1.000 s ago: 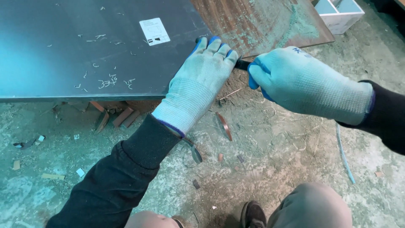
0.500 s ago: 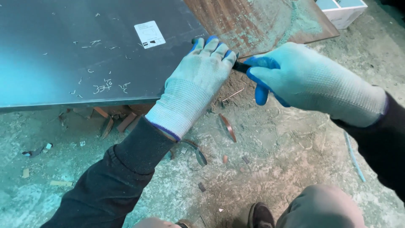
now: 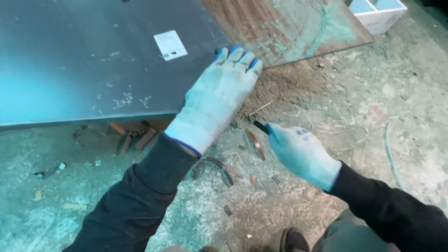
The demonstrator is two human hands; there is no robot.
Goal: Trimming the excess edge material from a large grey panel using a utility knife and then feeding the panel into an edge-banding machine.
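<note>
Two gloved hands here, pale knit gloves with blue fingertips, well apart from each other now. The left hand (image 3: pixel 217 100) is spread flat, palm down, on the corner of a big grey metal sheet (image 3: pixel 93 60), fingers reaching right to its edge. The right hand (image 3: pixel 298 151) is closed around a thin dark tool (image 3: pixel 261 127), only the tip poking out of the fist, so I can't tell what kind it is.

What changed: a second ago that right hand was up at the sheet's edge, right next to the left one, tool tip against the metal. Now it's pulled back and down, hanging over the floor, clear of the sheet. The left hand hasn't budged. So it looks like a pause or a finished pass at that corner, with the sheet kept pinned.

Just under the hands there are curled strips of metal (image 3: pixel 255 143), coppery on one side, lying on the ground, plus smaller offcuts near the sheet's front edge. A white label (image 3: pixel 170 45) sits stuck on the sheet.

Further out, the floor (image 3: pixel 373 116) is rough, dirty concrete, dusty and littered with scraps. A rusty brown plate (image 3: pixel 289 25) with pale stains lies under the sheet's far corner, and a white box (image 3: pixel 380 11) sits at the top right. A dark shoe (image 3: pixel 294 240) shows at the bottom.
</note>
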